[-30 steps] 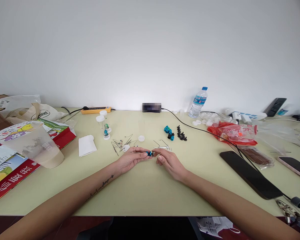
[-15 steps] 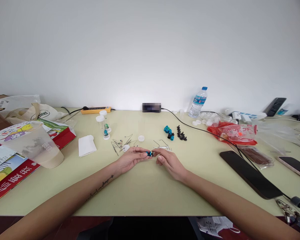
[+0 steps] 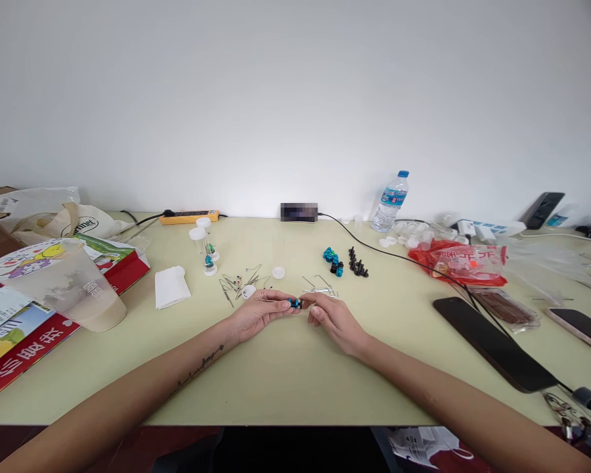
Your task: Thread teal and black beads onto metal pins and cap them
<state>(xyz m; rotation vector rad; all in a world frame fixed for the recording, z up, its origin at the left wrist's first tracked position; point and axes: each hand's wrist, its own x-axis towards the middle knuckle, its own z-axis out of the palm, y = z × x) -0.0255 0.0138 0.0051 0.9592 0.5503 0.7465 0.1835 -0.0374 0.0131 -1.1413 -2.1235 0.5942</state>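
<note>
My left hand is closed, with thumb and fingertips pinching a small blue-and-black knobbed part above the table. My right hand is closed too, its curled fingertips on the black end of that same part. A thin metal rod seems to run from the part back under my left fingers. Beyond the hands lie bent metal pins, a group of L-shaped metal pieces, blue knobs and black screw-like pieces. A round white cap sits behind the left hand.
Two clear tubes with white caps stand left of the pins, near folded white paper. A plastic cup leans at the left. At the right are a black phone, a red bag and a water bottle.
</note>
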